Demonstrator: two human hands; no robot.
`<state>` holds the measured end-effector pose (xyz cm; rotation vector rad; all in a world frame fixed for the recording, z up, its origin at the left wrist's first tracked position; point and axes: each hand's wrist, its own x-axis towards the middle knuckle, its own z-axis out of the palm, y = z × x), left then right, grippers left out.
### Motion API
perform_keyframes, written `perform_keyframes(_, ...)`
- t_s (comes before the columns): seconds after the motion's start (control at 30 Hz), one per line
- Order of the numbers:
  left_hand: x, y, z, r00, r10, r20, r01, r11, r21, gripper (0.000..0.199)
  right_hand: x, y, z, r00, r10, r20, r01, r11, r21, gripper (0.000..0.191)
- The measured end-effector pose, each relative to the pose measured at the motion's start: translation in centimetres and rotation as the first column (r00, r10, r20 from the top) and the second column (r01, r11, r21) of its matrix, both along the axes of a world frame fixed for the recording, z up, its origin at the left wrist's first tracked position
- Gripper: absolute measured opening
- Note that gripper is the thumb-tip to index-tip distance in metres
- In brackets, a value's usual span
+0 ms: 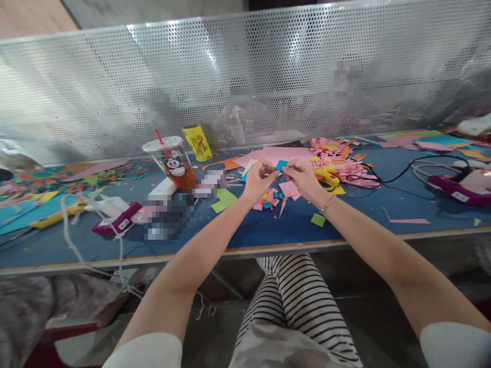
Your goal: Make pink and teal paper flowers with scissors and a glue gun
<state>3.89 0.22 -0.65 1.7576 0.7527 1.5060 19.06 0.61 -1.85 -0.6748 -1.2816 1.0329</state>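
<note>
Above the blue table, my left hand and my right hand meet at a small square of blue paper. Both pinch it between thumb and fingertips, one at each side. Just below them lies a small cluster of folded pink, blue and yellow paper pieces. A pink paper scrap is under the right hand, and light green paper rests left of the left hand. Close behind my right wrist is a yellow tool with a black cord, partly hidden.
A clear cup of brown drink with a red straw stands at left, beside a yellow can. Purple power strips with cables lie on both sides. Pink ruffled paper flowers sit behind. A perforated metal screen backs the table.
</note>
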Motion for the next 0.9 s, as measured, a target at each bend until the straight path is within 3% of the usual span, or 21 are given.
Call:
perform_keyframes(0.13,-0.1,0.1,-0.3,0.998,0.041,-0.057,-0.036,0.996,0.088,0.014,0.0,-0.5,0.3,0.994,0.062,-0.091,-0.068,0.995,-0.069,0.028)
perform_keyframes(0.27,-0.1,0.1,-0.2,0.997,0.043,-0.067,-0.039,0.997,0.061,0.013,-0.5,-0.7,0.1,0.993,0.094,-0.071,-0.098,0.994,-0.051,0.028)
perform_keyframes(0.33,-0.1,0.1,-0.1,0.998,0.044,-0.052,-0.042,0.998,0.035,0.013,-0.3,-0.4,0.1,0.996,0.091,-0.003,-0.091,0.995,-0.046,0.028)
perform_keyframes(0.43,-0.2,0.4,-0.1,0.997,0.064,-0.037,-0.064,0.998,-0.009,0.014,1.7,0.6,0.7,0.966,-0.011,0.258,0.003,1.000,0.029,0.028)
perform_keyframes(0.5,-0.3,0.6,-0.1,0.996,0.085,-0.028,-0.086,0.995,-0.046,0.015,4.4,1.5,1.1,0.872,-0.220,0.437,0.173,0.974,0.145,0.026)
perform_keyframes(0.53,-0.4,0.8,-0.1,0.995,0.093,-0.019,-0.094,0.993,-0.064,0.015,6.0,1.9,1.3,0.809,-0.352,0.471,0.304,0.936,0.177,0.025)
perform_keyframes(0.6,-0.5,1.1,-0.2,0.995,0.099,0.003,-0.099,0.990,-0.100,0.017,8.9,2.6,1.1,0.565,-0.563,0.603,0.524,0.809,0.266,0.026)
perform_keyframes(0.63,-0.6,1.3,-0.3,0.995,0.096,0.012,-0.094,0.989,-0.117,0.018,10.1,2.8,0.9,0.424,-0.598,0.680,0.585,0.754,0.299,0.029)
perform_keyframes(0.7,-0.7,1.6,-0.4,0.997,0.077,0.020,-0.073,0.986,-0.151,0.020,11.5,3.2,0.0,0.228,-0.470,0.853,0.589,0.764,0.263,0.033)
perform_keyframes(0.8,-0.8,1.8,-0.6,0.999,0.047,0.011,-0.044,0.982,-0.183,0.021,11.7,3.6,-1.4,0.037,-0.246,0.969,0.512,0.837,0.193,0.033)
perform_keyframes(0.9,-0.7,1.8,-0.6,0.999,0.035,-0.010,-0.036,0.976,-0.216,0.022,11.0,3.8,-2.1,-0.061,-0.281,0.958,0.490,0.827,0.274,0.025)
